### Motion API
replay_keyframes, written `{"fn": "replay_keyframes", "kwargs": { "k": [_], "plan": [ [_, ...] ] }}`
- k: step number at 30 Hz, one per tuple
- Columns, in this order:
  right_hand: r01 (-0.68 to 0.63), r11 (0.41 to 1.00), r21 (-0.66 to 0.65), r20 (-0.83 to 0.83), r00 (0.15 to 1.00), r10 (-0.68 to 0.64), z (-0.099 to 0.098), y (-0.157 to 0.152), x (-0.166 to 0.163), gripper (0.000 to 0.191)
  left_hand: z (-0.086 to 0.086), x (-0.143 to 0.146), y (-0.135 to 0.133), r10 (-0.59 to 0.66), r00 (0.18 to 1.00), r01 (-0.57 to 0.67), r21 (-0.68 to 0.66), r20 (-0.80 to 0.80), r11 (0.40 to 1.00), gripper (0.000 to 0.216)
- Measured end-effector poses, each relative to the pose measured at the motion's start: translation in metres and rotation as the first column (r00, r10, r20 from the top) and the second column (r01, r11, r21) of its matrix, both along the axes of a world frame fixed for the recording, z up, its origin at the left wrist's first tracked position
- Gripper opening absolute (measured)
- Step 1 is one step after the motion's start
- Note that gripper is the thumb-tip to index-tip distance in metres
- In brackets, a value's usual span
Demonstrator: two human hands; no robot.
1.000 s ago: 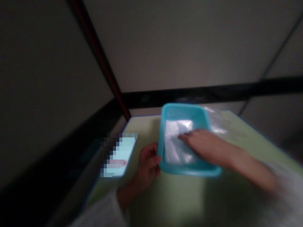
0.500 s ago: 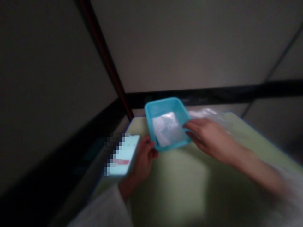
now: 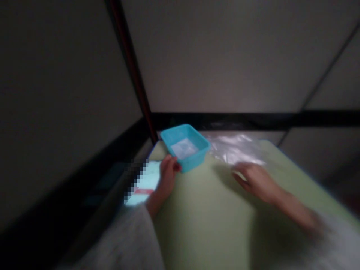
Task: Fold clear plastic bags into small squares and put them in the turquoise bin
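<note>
A turquoise plastic basket (image 3: pixel 194 160) is tilted above the far left part of the table, and my left hand (image 3: pixel 167 175) grips its near left corner. Inside it lies a whitish, shiny flat packet (image 3: pixel 184 148), too blurred to identify. To the right, my right hand (image 3: pixel 256 182) hovers over the table with thumb and forefinger apart and nothing visible between them. Just beyond those fingers spreads some crumpled clear plastic (image 3: pixel 237 147), bag-like; I cannot tell whether the fingertips touch it.
A lit phone-like screen (image 3: pixel 146 182), partly pixelated, is at the table's left edge beside my left wrist. The pale green table (image 3: pixel 210 217) ends at a wall (image 3: pixel 225 56) with a dark band (image 3: pixel 323 119). A dark reddish post (image 3: pixel 132 71) rises at the back left.
My right hand has let go of the basket's right side and moved right and down, toward the clear plastic. The basket, in my left hand, has shifted left and tilted less toward me.
</note>
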State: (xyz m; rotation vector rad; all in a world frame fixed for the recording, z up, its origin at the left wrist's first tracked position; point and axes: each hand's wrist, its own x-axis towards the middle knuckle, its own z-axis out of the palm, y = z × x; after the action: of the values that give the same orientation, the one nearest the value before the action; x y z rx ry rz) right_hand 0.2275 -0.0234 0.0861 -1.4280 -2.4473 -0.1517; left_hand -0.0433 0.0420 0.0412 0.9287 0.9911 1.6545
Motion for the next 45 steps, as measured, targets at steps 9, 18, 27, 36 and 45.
{"fn": "replay_keyframes", "kwargs": {
  "k": [9,18,27,36,45],
  "plan": [
    [0.187,0.981,0.058,-0.088,0.979,-0.181,-0.042,0.023,0.045,0.034,0.003,0.002,0.006,0.010,0.999,-0.010,-0.012,0.037,1.000,0.028],
    [0.319,0.938,0.132,-0.058,0.948,-0.314,-0.062,0.035,0.061,0.045,-0.005,0.010,-0.012,-0.043,0.999,0.043,0.002,-0.006,0.999,0.024],
    [0.111,0.994,-0.006,0.011,0.994,-0.111,-0.083,0.038,0.044,0.055,-0.014,0.052,-0.067,-0.476,0.832,0.478,-0.068,-0.284,0.876,0.013],
    [0.186,0.981,-0.060,-0.022,0.982,-0.187,-0.088,0.060,0.056,0.056,-0.020,0.056,-0.074,-0.621,0.607,0.639,-0.159,-0.496,0.752,0.001],
    [0.242,0.968,-0.061,-0.123,0.961,-0.248,-0.065,0.045,0.054,0.044,-0.018,0.054,-0.071,-0.646,0.541,0.653,-0.214,-0.539,0.726,0.005]
  ]
}}
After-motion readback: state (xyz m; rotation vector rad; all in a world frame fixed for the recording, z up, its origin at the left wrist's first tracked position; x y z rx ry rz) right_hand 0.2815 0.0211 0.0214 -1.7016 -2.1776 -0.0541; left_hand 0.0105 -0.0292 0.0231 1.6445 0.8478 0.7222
